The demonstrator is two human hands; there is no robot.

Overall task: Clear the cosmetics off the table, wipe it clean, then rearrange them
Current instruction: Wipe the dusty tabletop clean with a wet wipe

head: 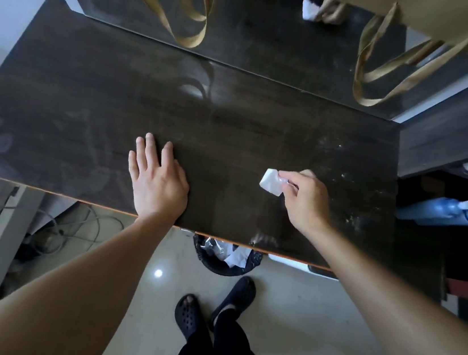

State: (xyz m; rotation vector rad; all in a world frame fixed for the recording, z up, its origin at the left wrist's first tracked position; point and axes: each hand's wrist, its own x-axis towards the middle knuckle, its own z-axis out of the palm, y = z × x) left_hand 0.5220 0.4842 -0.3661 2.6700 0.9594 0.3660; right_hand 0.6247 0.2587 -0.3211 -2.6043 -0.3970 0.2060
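Down at the floor, two black slippers [187, 317] are planted close to the table, and one dark bin [224, 262] sits tucked under its near edge, probably parked there to catch rubbish.

Up to the table [86, 116] now, a dark wooden top. Not one cosmetic shows on it, so the clearing step looks done and this is the wiping stage.

Two hands are at work. The left hand [160, 185] lies flat near the front edge, fingers straight and spread, gripping nothing; it looks like a brace to steady the lean. The right hand [304, 201] pinches one folded white wipe [271, 181] between thumb and fingertips and holds it low on the surface. Folded small like that, it lets the fingers bear down on one patch.

Just beyond the right hand lies a scatter of pale specks [351, 181], too many to count; that side seems to need the next pass.

Off the right end lies one blue bottle [436, 210]. At the far right hangs one paper bag [455, 22], handles drooping; its contents are hidden.
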